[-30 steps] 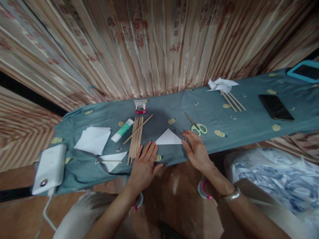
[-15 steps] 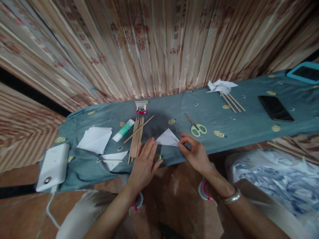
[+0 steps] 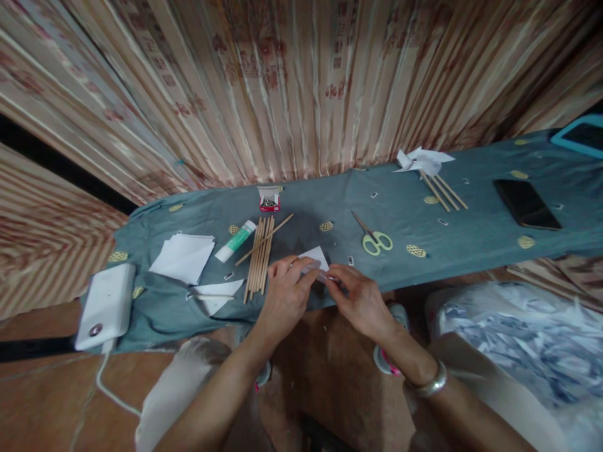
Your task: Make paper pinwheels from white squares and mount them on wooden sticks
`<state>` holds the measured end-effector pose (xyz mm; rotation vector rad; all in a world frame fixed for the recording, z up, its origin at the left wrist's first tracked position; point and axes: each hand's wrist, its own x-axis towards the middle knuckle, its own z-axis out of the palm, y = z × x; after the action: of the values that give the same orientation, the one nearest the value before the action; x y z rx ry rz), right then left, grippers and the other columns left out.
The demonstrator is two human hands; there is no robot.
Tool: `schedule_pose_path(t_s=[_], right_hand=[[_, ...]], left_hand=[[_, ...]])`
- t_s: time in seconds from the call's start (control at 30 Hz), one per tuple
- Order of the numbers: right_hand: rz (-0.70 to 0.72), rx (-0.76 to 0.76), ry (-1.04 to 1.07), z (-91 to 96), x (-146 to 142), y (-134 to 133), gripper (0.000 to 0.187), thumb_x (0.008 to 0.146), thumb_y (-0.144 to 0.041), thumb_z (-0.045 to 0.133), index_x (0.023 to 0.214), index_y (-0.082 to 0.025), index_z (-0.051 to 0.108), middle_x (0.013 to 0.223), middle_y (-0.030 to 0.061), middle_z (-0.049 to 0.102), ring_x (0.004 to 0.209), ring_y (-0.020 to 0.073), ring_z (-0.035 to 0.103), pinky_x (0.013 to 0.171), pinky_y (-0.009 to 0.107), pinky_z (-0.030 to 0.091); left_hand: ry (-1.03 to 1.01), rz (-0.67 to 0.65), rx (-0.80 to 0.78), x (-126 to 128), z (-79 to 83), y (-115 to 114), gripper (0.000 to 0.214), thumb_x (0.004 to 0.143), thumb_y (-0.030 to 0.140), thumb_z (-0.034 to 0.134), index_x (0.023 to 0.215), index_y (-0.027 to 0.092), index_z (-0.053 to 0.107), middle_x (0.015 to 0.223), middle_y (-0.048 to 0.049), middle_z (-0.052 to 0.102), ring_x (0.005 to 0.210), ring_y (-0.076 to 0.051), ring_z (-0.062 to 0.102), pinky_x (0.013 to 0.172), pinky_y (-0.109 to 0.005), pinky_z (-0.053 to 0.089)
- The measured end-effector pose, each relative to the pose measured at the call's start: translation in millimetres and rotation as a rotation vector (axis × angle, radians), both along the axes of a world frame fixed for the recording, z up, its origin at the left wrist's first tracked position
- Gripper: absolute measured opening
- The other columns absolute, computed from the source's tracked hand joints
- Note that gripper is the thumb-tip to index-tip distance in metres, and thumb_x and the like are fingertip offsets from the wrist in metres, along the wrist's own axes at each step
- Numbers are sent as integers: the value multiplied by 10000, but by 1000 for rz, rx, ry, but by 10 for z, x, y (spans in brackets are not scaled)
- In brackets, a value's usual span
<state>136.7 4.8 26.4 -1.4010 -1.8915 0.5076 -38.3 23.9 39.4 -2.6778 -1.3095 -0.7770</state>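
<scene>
The folded white paper [image 3: 318, 253] sits between my two hands near the front edge of the cloth-covered table [image 3: 325, 201], one corner showing beyond my fingers; my left hand [image 3: 288, 290] pinches its near side between thumb and fingers, and my right hand [image 3: 362, 299] nips the other end, the fingertips close together. My forearms reach forward and slant inward, backs of the hands up, with a metal bangle [image 3: 434, 380] on my right wrist. I can't read the green-labelled tube [image 3: 235, 242] or the curtain's [image 3: 264, 94] red marks.
</scene>
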Motion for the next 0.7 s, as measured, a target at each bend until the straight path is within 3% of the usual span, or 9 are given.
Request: schedule_pose_path(t_s=[0.13, 0.23, 0.5, 0.6, 0.7], right_hand=[[-2, -34, 51, 0, 2, -15, 205, 893, -167, 484, 965, -193, 674, 991, 77, 744, 924, 204, 710, 846, 338, 561], [-42, -9, 70, -13, 31, -32, 258, 889, -156, 462, 994, -202, 694, 1046, 78, 747, 977, 207, 709, 871, 339, 565], [-78, 54, 37, -66, 121, -120, 306, 931, -175, 426, 1111, -219, 670, 1132, 77, 723, 1069, 221, 678, 935, 394, 556], [-61, 68, -50, -133, 159, -146, 330, 933, -167, 424, 1181, -213, 637, 1178, 102, 694, 1117, 244, 649, 974, 445, 530], [-13, 133, -215, -170, 200, -130, 395, 915, -114, 420, 1267, -179, 586, 1354, 172, 563, 1263, 302, 533, 1009, 527, 478]], left_hand=[[-33, -25, 20, -36, 32, 13, 136, 916, 186, 563, 960, 183, 691, 1010, -56, 708, 987, -221, 547, 836, -373, 375], [-57, -32, 49, -38, 57, 23, 123, 908, 173, 573, 912, 185, 696, 1013, -49, 716, 978, -210, 565, 836, -372, 372], [-17, -63, -5, 34, 30, 90, 190, 950, 206, 516, 1033, 228, 686, 1095, -24, 727, 1047, -218, 576, 885, -423, 319], [12, -60, -39, 36, -20, 113, 170, 944, 227, 535, 972, 239, 702, 1006, -11, 745, 1003, -215, 586, 890, -430, 318], [30, -91, -27, 17, -72, 107, 177, 949, 220, 525, 941, 221, 702, 960, -10, 751, 954, -200, 606, 886, -417, 338]])
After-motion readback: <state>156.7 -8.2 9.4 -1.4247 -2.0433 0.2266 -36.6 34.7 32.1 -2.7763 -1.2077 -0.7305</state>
